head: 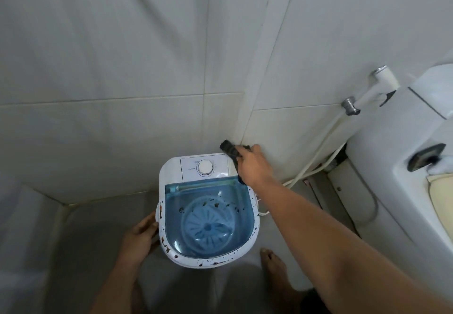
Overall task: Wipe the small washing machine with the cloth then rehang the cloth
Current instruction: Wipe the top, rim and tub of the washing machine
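A small white washing machine (171,166) with a clear blue lid (208,218) and a round dial (205,167) stands on the floor in the wall corner. Brown specks dot its rim and lid. My right hand (252,164) is shut on a dark cloth (229,149) at the machine's back right corner, next to the dial panel. Part of the cloth hangs below the hand. My left hand (141,237) grips the machine's left side near the front.
Tiled walls meet behind the machine. A toilet (397,186) stands at the right, with a white bidet sprayer (377,88) and its hose (318,151) on the wall. A bare foot (273,267) rests on the floor just right of the machine.
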